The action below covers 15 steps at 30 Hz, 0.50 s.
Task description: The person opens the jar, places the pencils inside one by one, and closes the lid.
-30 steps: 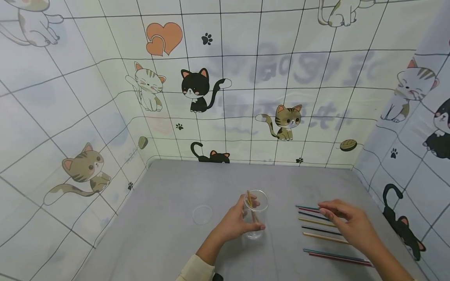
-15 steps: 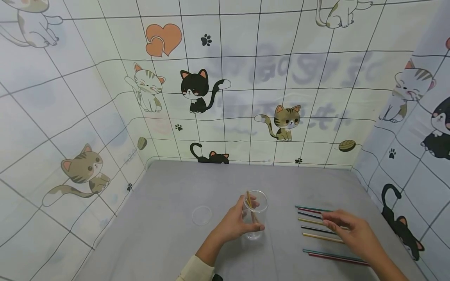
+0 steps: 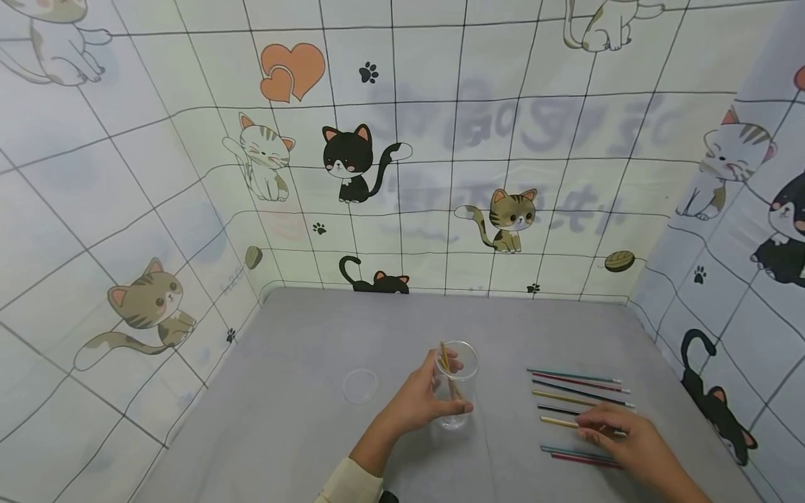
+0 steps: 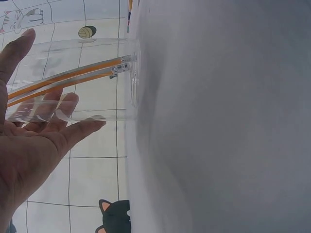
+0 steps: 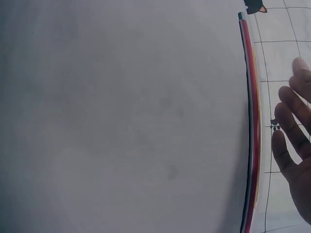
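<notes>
There's the left hand (image 3: 423,398) at lower centre of the frame, thumb and fingers wrapped around a clear cup (image 3: 455,402)! The cup is upright, and inside it two yellow pencils (image 4: 73,77) lean at a slant. Now over to the lower right, where the right hand (image 3: 629,436) hangs over a row of pencils (image 3: 581,388), fingers loosely bent and slightly parted, nothing visible in their hold. Its fingertips are right by a pale yellow pencil (image 3: 558,422); from here I can't tell whether they touch it. Teal, red, dark and yellow ones lie above that, and a teal-and-red pair (image 3: 575,456) sits close together below. Left of the cup, a clear round disc (image 3: 360,385) lies flat on the grey table (image 3: 283,433), with a cat-print backdrop (image 3: 428,140) all around!
</notes>
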Available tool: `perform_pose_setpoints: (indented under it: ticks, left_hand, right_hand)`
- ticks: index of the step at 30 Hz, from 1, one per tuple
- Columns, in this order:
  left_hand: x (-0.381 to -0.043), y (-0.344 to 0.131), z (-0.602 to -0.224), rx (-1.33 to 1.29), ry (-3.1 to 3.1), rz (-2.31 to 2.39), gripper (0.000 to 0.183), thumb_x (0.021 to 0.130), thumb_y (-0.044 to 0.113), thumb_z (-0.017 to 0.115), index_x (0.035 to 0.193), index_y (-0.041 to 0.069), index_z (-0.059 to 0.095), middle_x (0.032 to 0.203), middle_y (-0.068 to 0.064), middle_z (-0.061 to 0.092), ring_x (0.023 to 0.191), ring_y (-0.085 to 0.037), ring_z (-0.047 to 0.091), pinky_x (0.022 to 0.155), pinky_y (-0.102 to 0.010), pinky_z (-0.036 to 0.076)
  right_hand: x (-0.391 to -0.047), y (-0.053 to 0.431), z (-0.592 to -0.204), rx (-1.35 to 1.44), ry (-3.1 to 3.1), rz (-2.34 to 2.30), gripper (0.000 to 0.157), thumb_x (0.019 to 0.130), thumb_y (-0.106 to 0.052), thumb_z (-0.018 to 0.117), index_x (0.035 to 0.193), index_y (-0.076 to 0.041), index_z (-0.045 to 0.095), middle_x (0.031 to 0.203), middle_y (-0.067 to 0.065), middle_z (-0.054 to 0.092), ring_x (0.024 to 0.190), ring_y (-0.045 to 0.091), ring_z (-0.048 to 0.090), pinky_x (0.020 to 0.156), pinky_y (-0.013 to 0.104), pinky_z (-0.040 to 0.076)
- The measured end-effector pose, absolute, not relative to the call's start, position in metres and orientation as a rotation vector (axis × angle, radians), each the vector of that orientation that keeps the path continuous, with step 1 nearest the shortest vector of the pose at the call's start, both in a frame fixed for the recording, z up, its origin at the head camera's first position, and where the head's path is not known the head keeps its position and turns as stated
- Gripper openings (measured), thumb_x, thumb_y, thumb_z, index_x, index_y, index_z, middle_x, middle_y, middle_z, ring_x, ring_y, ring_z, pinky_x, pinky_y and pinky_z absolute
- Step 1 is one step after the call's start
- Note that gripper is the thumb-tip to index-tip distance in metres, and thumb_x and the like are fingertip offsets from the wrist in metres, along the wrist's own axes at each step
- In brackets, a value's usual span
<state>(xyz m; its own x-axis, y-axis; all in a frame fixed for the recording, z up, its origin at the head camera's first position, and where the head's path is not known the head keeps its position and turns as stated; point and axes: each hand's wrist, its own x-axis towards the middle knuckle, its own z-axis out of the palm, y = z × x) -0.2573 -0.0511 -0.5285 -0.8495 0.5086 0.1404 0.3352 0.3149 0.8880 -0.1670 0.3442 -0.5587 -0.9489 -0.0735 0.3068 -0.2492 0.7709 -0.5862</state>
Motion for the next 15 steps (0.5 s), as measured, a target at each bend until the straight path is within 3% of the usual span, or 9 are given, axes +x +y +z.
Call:
perform_pose_setpoints:
  ticks: [5,15]
  left_hand:
    - [-0.2567,-0.051,-0.5286,0.785,2.411,1.565,0.085,0.087,0.037,0.096,0.153,0.035,0.043,0.151,0.008,0.067,0.146,-0.021,0.06,0.124,-0.063,0.047]
    - [-0.2578,-0.0501,-0.5289,0.763,2.404,1.567,0.083,0.087,0.035,0.096,0.151,0.036,0.044,0.153,-0.001,0.067,0.145,-0.02,0.06,0.125,-0.063,0.046]
  right_hand:
    - [-0.1657,0.3469,-0.5627,0.237,-2.755,0.966,0.023,0.082,-0.018,0.097,0.098,-0.029,0.085,0.101,-0.012,0.076,0.087,-0.007,0.063,0.073,0.021,0.057]
    - [-0.1721,0.3523,-0.5636,0.203,-2.909,1.052,0.025,0.082,-0.015,0.095,0.104,-0.017,0.085,0.102,-0.006,0.075,0.087,-0.007,0.067,0.078,0.021,0.06]
